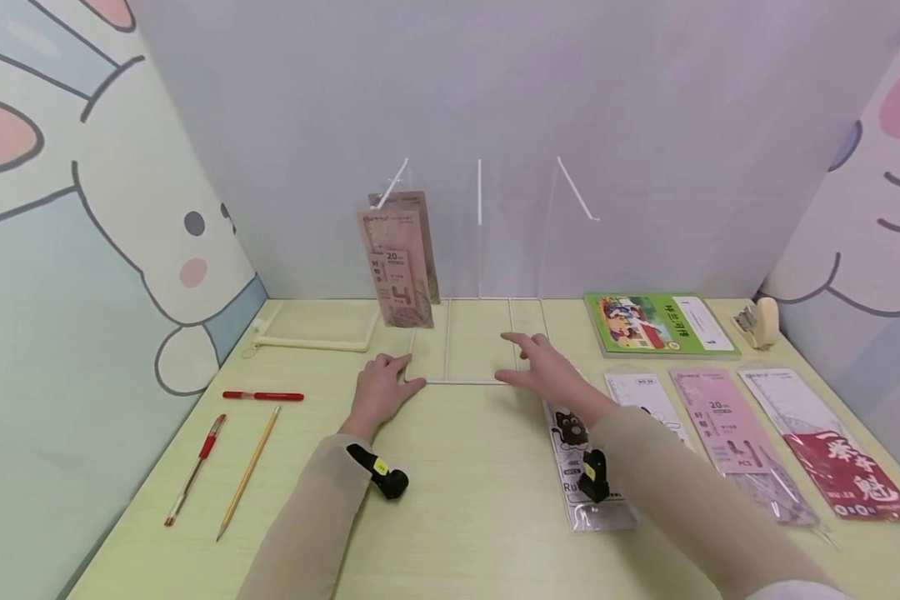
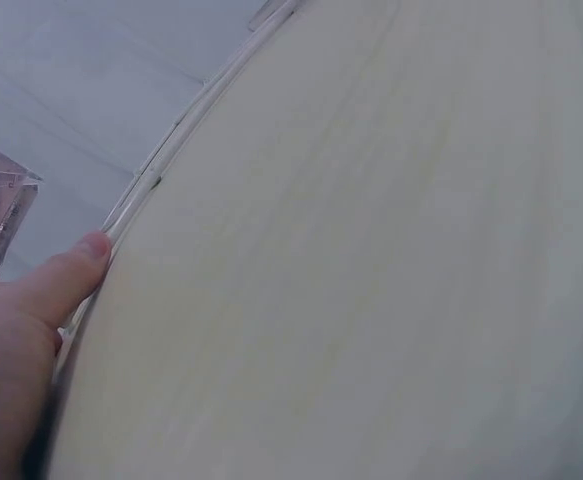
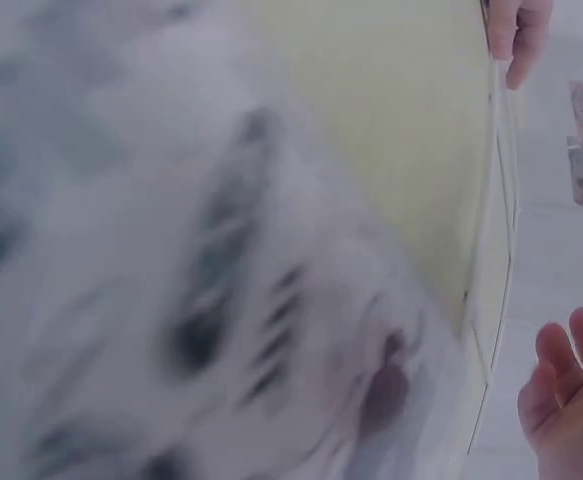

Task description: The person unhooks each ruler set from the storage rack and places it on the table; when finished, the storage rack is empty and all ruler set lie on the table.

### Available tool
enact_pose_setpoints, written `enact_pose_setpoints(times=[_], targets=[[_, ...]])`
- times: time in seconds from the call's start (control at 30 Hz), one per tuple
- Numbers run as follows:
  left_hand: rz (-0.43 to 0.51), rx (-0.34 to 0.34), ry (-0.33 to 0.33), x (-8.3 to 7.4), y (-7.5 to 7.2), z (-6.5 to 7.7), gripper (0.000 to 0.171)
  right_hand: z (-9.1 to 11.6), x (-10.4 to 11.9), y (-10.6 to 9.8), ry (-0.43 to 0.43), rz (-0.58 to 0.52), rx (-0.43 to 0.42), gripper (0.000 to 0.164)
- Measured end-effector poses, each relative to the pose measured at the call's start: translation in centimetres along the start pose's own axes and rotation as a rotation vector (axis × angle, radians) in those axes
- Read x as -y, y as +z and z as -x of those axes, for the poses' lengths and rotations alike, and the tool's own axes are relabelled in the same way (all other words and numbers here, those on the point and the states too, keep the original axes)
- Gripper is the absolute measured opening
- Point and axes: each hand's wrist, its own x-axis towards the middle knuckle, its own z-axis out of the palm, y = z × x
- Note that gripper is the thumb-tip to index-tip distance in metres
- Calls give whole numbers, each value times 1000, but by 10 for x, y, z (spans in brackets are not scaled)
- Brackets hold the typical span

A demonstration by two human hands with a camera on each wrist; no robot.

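Observation:
A white wire display rack [image 1: 447,342] stands at the back, with three prongs sticking up and forward. My left hand [image 1: 378,392] holds the front left corner of its base; in the left wrist view the thumb [image 2: 76,270] lies along the wire. Two pink ruler-set packets [image 1: 396,267] hang on the left prong. Over the right side of the base is my right hand [image 1: 543,367], fingers spread and nothing held. Below its wrist lies a clear packet with a cat print [image 1: 570,433], partly hidden by the forearm.
Right of the rack lie a green book [image 1: 656,325], a stapler [image 1: 757,323], a white packet [image 1: 641,392], a pink ruler-set packet [image 1: 727,425] and a red-and-clear packet [image 1: 832,458]. At left are a zip pouch [image 1: 315,325], two red pens [image 1: 262,396] and a pencil [image 1: 249,471].

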Motion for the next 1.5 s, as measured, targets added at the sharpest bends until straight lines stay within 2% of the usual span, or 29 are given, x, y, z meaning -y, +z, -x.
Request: enact_pose_setpoints(times=[0.13,0.33,0.5,0.87,1.2,1.5], targets=[[5,-3,0,0,-1,0,63,-20,11,2,-68,-102,-4,75],[11,-3,6,-2,-3,0,63,-45,35,2,-149,-158,-44,75],[7,2,5,-3,-3,-1,63,-58,57,1,-180,-195,-60,74],[-3,-5,0,-1,0,-5,64,-78,96,-1,-202,-161,-117,74],[7,-8,10,-2,-1,-2,64,-87,131,-10,-214,-246,-80,75],[12,-21,14,-2,-2,-1,63,-91,134,-12,-197,-268,-62,80]])
